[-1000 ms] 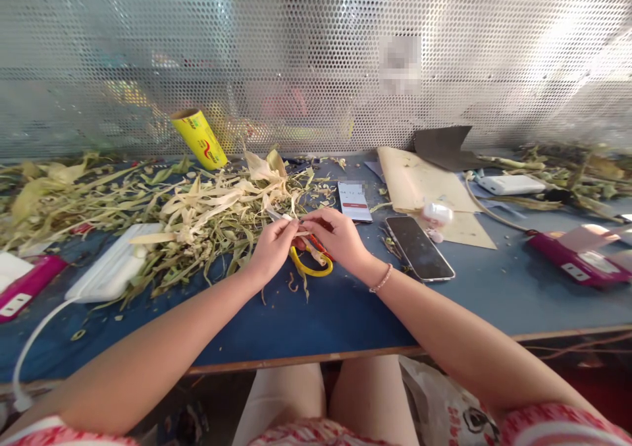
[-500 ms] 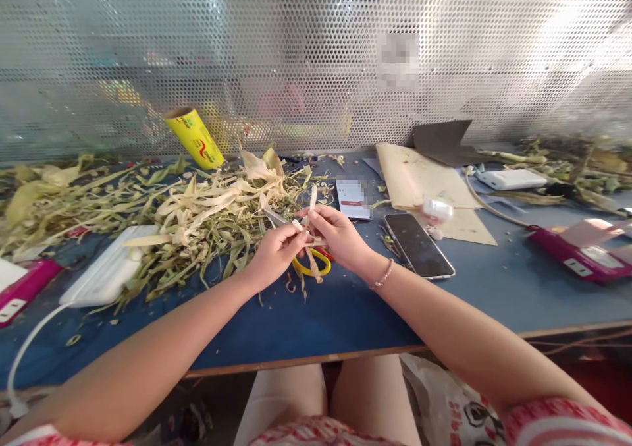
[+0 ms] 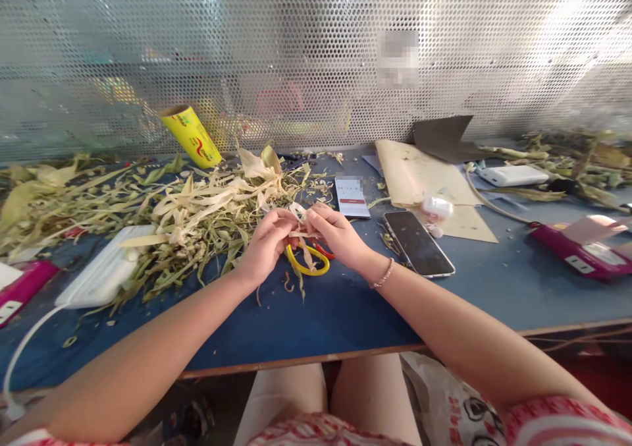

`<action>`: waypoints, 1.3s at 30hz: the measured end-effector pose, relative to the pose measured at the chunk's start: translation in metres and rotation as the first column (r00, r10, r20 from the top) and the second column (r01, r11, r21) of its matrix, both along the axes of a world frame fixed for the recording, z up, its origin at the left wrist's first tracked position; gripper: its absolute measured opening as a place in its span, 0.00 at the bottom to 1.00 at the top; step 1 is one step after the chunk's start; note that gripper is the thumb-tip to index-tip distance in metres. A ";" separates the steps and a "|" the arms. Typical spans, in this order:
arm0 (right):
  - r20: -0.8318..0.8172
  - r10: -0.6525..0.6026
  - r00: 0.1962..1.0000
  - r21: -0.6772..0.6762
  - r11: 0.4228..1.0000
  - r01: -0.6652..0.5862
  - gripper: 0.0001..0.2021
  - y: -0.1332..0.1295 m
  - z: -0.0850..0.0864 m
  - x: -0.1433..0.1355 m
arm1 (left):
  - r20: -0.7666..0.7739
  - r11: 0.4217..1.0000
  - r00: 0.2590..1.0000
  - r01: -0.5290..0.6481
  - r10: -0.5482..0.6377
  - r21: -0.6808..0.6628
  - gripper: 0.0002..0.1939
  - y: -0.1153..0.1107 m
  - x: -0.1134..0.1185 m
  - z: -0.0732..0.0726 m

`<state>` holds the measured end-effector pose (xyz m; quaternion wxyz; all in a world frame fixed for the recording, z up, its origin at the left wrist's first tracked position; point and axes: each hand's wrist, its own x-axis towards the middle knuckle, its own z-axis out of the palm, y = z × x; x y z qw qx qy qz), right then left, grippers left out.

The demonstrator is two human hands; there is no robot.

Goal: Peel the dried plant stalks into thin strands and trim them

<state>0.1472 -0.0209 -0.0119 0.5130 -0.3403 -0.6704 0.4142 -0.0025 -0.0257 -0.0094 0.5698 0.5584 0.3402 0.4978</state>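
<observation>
Between my hands, above the blue table [image 3: 340,321], is a pale dried plant strip [image 3: 297,212]. My left hand [image 3: 266,242] pinches it from the left, its fingers closed. From the right, my right hand [image 3: 336,232] grips it between thumb and fingers; a beaded bracelet circles that wrist. Scissors with yellow-edged handles [image 3: 316,271] and some red lie just below the hands, partly covered by dry strips. A large heap of dried leaves and stalks [image 3: 212,202] spreads to the left.
A yellow tube [image 3: 192,136] leans at the back. Near my right hand lie a lit phone [image 3: 351,197], a dark phone [image 3: 419,243] and brown paper [image 3: 424,176]. White devices [image 3: 106,268] and magenta power strips [image 3: 577,251] sit at the sides. Perforated metal [image 3: 316,57] stands behind.
My left hand has turned and shifted slightly up and left. The pale strip, upright before, now lies lower and bent between my fingers.
</observation>
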 end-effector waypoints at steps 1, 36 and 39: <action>-0.005 -0.005 1.000 -0.002 1.000 0.005 0.22 0.001 0.000 0.000 | 0.038 1.000 0.999 0.017 -0.016 -0.011 0.06 0.000 -0.001 -0.001; -0.074 -0.054 0.996 -0.217 0.976 0.037 0.08 -0.003 0.008 0.001 | -0.175 0.973 0.974 -0.106 0.143 0.206 0.13 0.000 -0.001 0.000; -0.120 -0.028 0.992 -0.200 0.980 0.004 0.08 -0.002 0.007 0.000 | -0.204 0.962 0.965 -0.112 0.166 0.251 0.12 -0.001 -0.001 0.002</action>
